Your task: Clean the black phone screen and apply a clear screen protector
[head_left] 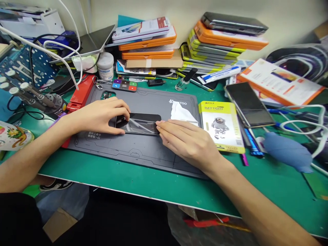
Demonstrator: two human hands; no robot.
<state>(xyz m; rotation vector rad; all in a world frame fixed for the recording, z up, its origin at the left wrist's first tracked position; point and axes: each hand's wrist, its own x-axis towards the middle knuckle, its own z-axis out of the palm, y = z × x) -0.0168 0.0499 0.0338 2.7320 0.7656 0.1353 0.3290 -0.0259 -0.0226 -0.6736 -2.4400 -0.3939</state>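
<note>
A black smartphone [140, 124] lies sideways on the dark grey work mat [143, 155], its glossy face up with white reflections across it. My left hand [106, 116] grips its left end, with the thumb at the near edge and the fingers at the far edge. At the other end, the fingertips of my right hand [189, 141] are pressed together on the phone's right edge and corner; the thumb is hidden. A crumpled white wipe [182, 112] rests on the mat just beyond my right hand.
To the right stand a yellow battery box [221, 128], another phone [248, 104] and a blue air blower [287, 150]. Stacked orange cases [148, 44] line the back. A screwdriver stand [52, 104] and a red tool [82, 92] are on the left. Green tabletop [102, 167] borders the mat.
</note>
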